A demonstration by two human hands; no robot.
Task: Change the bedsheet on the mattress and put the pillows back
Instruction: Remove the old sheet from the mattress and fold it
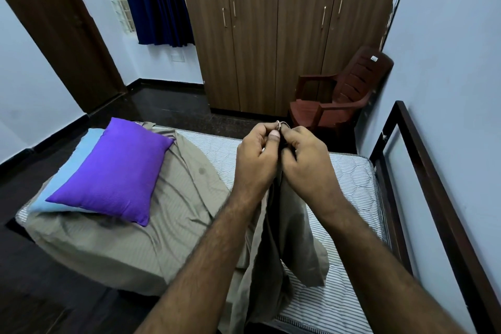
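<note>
Khaki cloth fills the head view, the only one I have: the bedsheet (173, 198) lies rumpled over the left part of the striped mattress (349, 179), its right part bare. My left hand (257, 160) and right hand (306, 163) are raised together, fingers of both pinched on one gathered sheet corner, cloth hanging below. A purple pillow (113, 171) rests on a blue pillow (81, 163), both weighing down the sheet. Pulling now, I judge, could drag the pillows onto the floor.
</note>
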